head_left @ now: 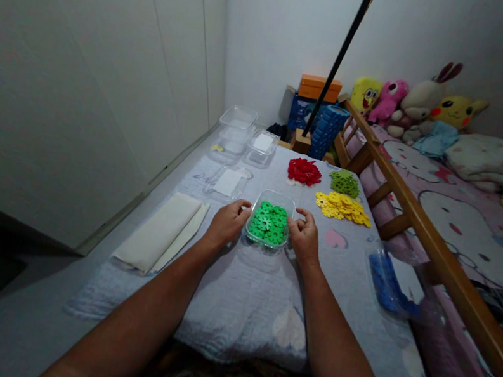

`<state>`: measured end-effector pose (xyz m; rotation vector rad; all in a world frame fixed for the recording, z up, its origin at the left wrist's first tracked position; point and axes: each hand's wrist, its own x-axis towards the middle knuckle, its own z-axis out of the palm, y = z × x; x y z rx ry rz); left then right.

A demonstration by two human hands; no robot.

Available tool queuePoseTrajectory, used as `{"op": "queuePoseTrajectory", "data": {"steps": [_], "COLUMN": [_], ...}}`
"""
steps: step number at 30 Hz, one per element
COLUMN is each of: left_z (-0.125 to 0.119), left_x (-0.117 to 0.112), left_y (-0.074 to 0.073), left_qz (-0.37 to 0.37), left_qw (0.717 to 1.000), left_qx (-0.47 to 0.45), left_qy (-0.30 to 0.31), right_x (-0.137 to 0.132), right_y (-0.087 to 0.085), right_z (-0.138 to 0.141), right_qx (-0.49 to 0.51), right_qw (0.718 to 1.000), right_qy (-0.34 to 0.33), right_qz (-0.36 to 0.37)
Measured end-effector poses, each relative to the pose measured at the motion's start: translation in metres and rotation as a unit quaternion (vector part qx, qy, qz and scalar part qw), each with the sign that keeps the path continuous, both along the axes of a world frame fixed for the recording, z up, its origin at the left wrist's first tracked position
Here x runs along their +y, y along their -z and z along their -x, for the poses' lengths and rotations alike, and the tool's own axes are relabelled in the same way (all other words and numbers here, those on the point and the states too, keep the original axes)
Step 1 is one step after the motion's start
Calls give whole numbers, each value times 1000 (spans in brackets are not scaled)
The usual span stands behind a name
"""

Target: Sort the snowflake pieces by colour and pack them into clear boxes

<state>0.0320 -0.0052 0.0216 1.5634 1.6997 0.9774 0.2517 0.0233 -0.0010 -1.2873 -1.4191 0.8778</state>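
Observation:
A clear plastic box [275,196] stands on the cloth-covered table in front of me, with a pile of bright green snowflake discs [269,224] inside it. My left hand [228,220] grips its left side, fingers curled at the rim. On the opposite side, my right hand [305,237] holds the box with thumb and bent fingers. Behind it to the right are loose heaps of red discs [304,171], light green discs [344,183] and yellow discs [343,209]. A clear lid [227,182] with a white label lies beyond my left hand.
Empty clear containers [237,125] and a labelled clear box [262,145] stand at the back left. Folded cream cloth or paper [162,231] lies at left. A box of blue pieces [392,283] sits near the right edge, beside a wooden bed rail [413,219].

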Motion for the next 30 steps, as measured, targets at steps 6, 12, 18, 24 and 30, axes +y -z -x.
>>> {"op": "queuePoseTrajectory", "data": {"steps": [6,12,18,24,30], "left_z": [6,11,17,17,10], "left_x": [4,15,28,34,19], "left_y": [-23,-23,-12,-11,-23], "left_qz": [6,46,69,77,30], "left_qw": [958,913,901,896,904], "left_qx": [286,400,423,435,427], "left_qy": [-37,-62,-65,-39,-20], "right_x": [1,4,5,5,4], "right_y": [-2,3,4,2,3], "right_z": [3,1,-2,-3,-4], "right_qx": [3,20,20,14,19], "right_qw": [1000,999,998,998,998], "right_qy": [11,37,57,56,52], "right_qz": [-21,-30,-36,-38,-34]}}
